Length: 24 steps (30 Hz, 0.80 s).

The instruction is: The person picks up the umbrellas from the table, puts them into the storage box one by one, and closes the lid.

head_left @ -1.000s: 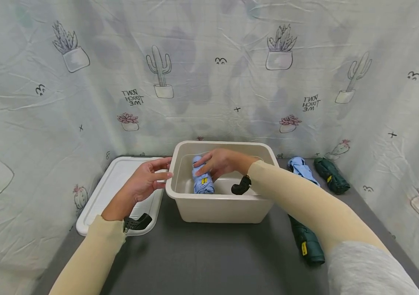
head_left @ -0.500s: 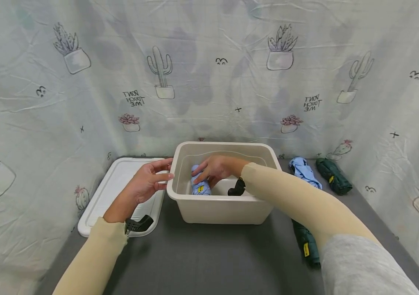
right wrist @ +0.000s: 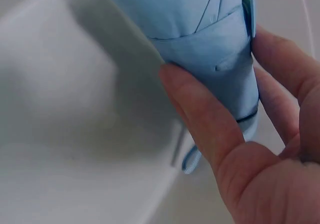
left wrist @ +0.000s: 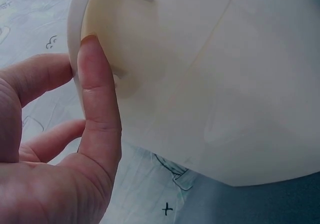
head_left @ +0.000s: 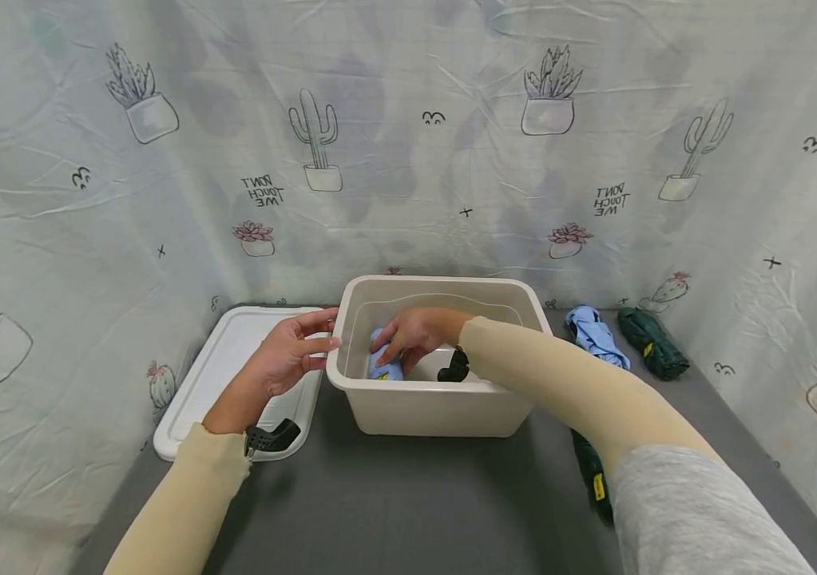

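Note:
A light blue folded umbrella [head_left: 383,366] lies at the left inside a beige plastic bin [head_left: 437,409]. My right hand [head_left: 418,334] grips it; in the right wrist view, thumb and fingers lie on either side of the umbrella's fabric [right wrist: 210,54], and a small wrist loop [right wrist: 191,160] hangs from one end. On the bin's left side, my left hand [head_left: 284,353] pinches the rim. The left wrist view has the thumb [left wrist: 97,99] on one face of the bin wall [left wrist: 200,84] and other fingers behind the edge.
A white lid [head_left: 210,387] lies flat on the grey table [head_left: 408,503], left of the bin. At right are another light blue umbrella [head_left: 598,337], a dark green one [head_left: 652,343], and a green one [head_left: 590,471] partly hidden by the right arm. A patterned curtain [head_left: 408,160] encloses the table.
My right hand has lowered the blue umbrella deeper into the bin and slightly left, so less of it shows above the front rim. The left hand stays at the rim.

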Each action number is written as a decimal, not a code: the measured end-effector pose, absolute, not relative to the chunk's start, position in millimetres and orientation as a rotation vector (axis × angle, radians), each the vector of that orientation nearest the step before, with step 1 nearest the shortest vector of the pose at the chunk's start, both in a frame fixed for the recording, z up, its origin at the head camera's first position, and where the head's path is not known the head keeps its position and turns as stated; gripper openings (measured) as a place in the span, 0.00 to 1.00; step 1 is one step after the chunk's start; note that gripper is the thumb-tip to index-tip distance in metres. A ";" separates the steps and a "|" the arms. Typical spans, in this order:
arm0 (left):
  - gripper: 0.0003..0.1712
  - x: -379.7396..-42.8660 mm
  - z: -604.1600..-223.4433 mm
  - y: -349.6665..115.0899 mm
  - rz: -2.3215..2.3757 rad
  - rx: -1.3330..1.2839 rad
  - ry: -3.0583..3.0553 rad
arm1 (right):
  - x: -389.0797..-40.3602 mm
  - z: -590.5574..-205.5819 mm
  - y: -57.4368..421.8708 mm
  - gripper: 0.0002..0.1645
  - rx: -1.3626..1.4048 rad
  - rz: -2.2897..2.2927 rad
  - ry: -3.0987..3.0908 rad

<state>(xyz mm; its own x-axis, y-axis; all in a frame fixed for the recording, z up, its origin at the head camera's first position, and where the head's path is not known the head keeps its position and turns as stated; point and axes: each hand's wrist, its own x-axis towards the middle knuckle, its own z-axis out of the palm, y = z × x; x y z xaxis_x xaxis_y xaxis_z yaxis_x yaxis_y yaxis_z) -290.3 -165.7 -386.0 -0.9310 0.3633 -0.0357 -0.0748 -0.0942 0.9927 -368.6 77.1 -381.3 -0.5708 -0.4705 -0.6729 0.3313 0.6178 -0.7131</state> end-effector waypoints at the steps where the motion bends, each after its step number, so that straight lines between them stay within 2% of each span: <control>1: 0.37 -290.0 -385.5 -165.6 2.100 0.312 1.887 | -368.1 -381.6 76.6 0.29 -0.113 -1.066 1.896; 15: 0.37 -288.5 -383.3 -166.8 2.088 0.317 1.899 | -365.9 -380.6 77.8 0.28 -0.105 -1.081 1.852; 24: 0.36 -290.3 -383.1 -167.0 2.060 0.289 1.925 | -361.6 -353.3 91.4 0.31 -0.188 -1.044 1.860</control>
